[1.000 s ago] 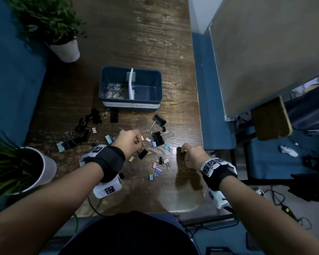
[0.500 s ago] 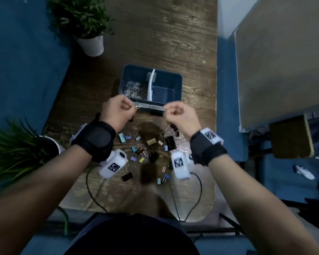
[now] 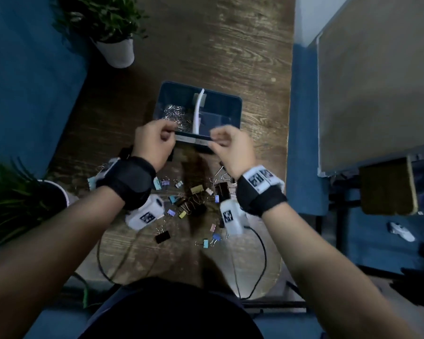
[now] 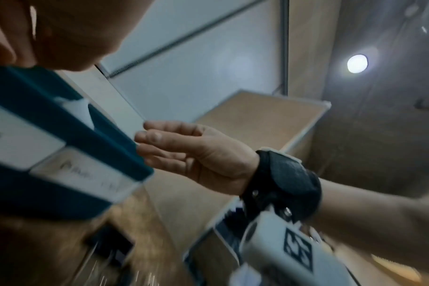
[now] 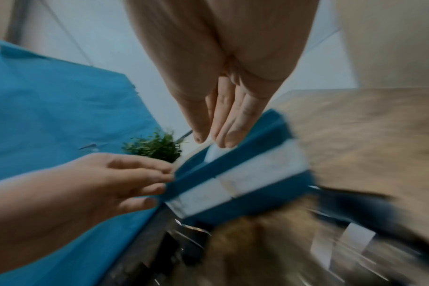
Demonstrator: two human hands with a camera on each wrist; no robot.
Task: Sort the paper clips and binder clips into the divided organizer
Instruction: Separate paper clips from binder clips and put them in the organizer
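The blue divided organizer [image 3: 238,111] stands mid-table, split by a white divider [image 3: 196,113]. Silver paper clips [image 3: 175,113] fill its left compartment; the right one looks bare. Both hands hover at its near rim. My left hand [image 3: 168,135] is over the left compartment's front edge, and its fingers [image 5: 159,174] reach out to touch the box's end. My right hand [image 3: 217,140] is over the right side, thumb and fingers nearly straight [image 5: 225,125]. I see nothing held in either hand. Several coloured and black binder clips [image 3: 196,189] lie scattered behind my wrists.
Two potted plants stand on the table, one at the back left [image 3: 118,53] and one at the near left [image 3: 12,199]. Black cables [image 3: 262,253] trail over the table's near edge. A tilted board [image 3: 377,81] lies right of the table.
Both hands left the clip pile and rose forward to the organizer's near rim. In the last half second they edged slightly further over it.
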